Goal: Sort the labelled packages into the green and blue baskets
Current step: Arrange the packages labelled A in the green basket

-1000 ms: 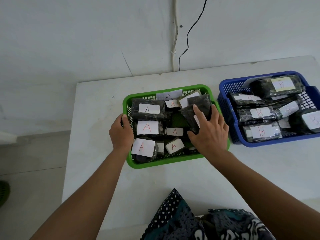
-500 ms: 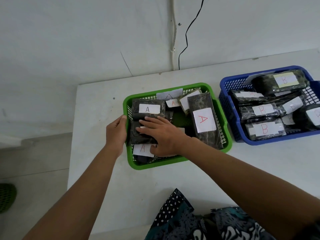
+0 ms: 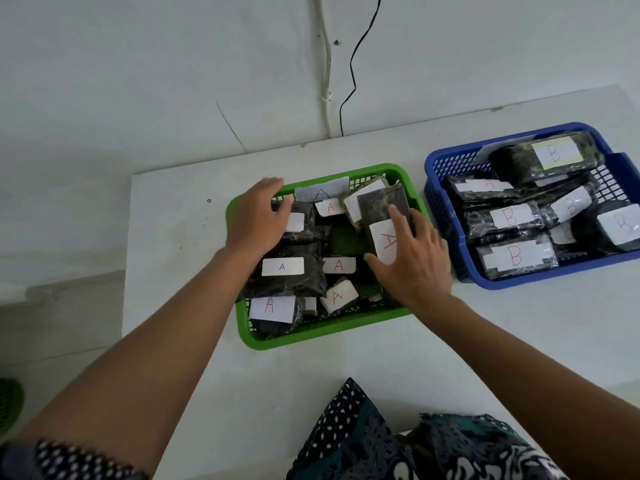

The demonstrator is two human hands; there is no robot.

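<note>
The green basket (image 3: 322, 336) sits mid-table, filled with several dark wrapped packages bearing white "A" labels (image 3: 282, 266). My left hand (image 3: 254, 218) reaches over the basket's far left corner and lies on the top-left package there, hiding part of its label. My right hand (image 3: 414, 263) rests with spread, straight fingers on a long "A" package (image 3: 381, 207) that leans along the basket's right side. The blue basket (image 3: 446, 209) stands to the right, holding several "B" packages (image 3: 516, 256).
The white table (image 3: 180, 237) abuts a white wall, with its left edge close to the green basket. A black cable (image 3: 353, 71) and a white conduit run down the wall behind. Patterned cloth (image 3: 363, 438) lies at the table's near edge.
My right hand left the packages at the basket's left and moved onto the long "A" package at the right. My left hand shifted from the basket's left rim onto the top-left package.
</note>
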